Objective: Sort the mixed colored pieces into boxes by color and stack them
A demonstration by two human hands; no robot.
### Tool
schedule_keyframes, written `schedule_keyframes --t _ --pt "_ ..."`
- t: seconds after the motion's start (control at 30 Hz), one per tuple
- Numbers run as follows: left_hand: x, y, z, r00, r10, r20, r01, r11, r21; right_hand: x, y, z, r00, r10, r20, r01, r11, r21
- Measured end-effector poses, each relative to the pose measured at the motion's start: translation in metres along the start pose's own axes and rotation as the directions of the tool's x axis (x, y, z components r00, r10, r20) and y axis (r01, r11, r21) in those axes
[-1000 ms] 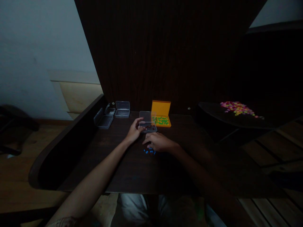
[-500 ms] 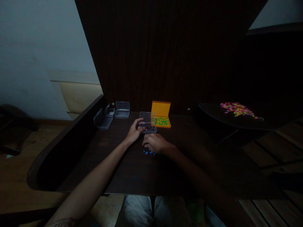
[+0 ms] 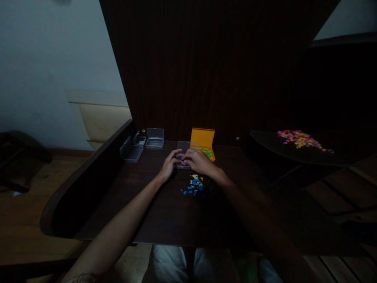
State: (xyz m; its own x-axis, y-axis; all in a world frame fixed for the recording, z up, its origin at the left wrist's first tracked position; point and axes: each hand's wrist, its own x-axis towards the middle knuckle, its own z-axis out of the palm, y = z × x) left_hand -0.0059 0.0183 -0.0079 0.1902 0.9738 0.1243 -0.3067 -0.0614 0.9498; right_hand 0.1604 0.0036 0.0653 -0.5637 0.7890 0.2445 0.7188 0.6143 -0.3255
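A clear plastic box [image 3: 184,167] lies with its lid raised near the middle of the dark table. My left hand [image 3: 170,162] grips its left edge, fingers along the side and thumb at the front. Over the box's tray is my right hand [image 3: 198,160], fingertips bent down and drawn together; whatever they hold is too small and dark to make out. Just in front of the box lies a loose pile of small blue and pale yellow pieces [image 3: 194,185]. Behind my right hand, an orange box [image 3: 202,137] with its lid up contains small green pieces [image 3: 207,152], partly hidden.
Three more clear boxes with raised lids stand at the back left: a wide one [image 3: 155,143], a small one [image 3: 140,140] and another [image 3: 134,154] by the table's raised side. Colourful small pieces [image 3: 300,139] are heaped on a dark shelf at right.
My right hand has moved from the pile up and over the clear box, uncovering the yellow and blue pieces. My left hand stays at the box's left edge. The view has shifted slightly.
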Motion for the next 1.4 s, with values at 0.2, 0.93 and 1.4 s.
schedule_keyframes --t 0.2,0.93,1.4 --pt "0.001 -0.001 0.000 0.998 -0.018 0.053 0.021 0.998 -0.056 0.014 0.002 0.009 0.997 0.045 0.056 -0.037 0.990 -0.136" --pt "0.003 -0.004 -0.004 0.996 -0.033 0.077 0.035 0.999 -0.030 -0.069 -0.019 0.000 0.933 -0.184 0.309 0.135 0.976 0.173" --pt "0.002 -0.002 -0.002 0.996 -0.042 0.074 0.045 0.998 -0.040 -0.063 -0.022 0.009 0.892 -0.086 0.444 0.076 0.996 0.040"
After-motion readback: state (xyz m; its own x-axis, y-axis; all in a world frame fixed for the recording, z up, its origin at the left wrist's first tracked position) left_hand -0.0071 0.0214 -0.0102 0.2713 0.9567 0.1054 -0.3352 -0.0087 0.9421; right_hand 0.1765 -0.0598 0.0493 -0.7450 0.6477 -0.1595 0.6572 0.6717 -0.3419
